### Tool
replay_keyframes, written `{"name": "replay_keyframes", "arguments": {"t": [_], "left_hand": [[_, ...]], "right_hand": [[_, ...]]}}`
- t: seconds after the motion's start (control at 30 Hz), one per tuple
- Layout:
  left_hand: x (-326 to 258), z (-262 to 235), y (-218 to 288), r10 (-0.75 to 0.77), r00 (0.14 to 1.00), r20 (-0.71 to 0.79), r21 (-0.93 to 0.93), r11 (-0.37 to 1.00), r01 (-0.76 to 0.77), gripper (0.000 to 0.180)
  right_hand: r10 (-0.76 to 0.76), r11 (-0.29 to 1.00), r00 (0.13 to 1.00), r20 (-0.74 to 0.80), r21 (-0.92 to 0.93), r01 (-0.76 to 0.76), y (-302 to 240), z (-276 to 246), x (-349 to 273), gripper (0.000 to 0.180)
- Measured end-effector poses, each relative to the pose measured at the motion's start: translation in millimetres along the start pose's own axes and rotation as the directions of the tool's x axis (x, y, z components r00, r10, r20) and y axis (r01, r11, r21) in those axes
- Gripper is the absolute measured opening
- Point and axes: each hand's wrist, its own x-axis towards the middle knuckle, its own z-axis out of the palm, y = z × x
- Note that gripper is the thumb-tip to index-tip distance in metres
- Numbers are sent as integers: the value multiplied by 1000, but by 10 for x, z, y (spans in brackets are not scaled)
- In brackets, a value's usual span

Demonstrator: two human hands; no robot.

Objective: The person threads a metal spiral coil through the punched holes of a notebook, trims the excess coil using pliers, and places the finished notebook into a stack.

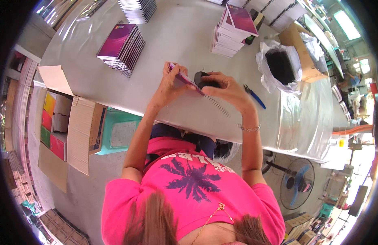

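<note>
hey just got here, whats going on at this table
A person at the table holds a thin purple booklet edge-on in the left hand. The right hand is at its near end, fingers over a dark round object; its grip is unclear. A spiral coil sticks out past that end. Blue-handled pliers lie to the right. Ahead stand a coil-bound purple stack on the left and another purple stack on the right.
</note>
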Motion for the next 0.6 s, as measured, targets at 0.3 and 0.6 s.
{"name": "replay_keyframes", "arguments": {"t": [0.3, 0.6], "left_hand": [[28, -61, 17, -1, 1000, 29, -26, 1000, 1, 50], [52, -39, -73, -60, 997, 47, -112, 992, 65, 60]], "right_hand": [[-226, 941, 959, -170, -294, 170, 71, 109, 40, 41], [-165, 914, 934, -318, -406, 24, 130, 217, 174, 38]]}}
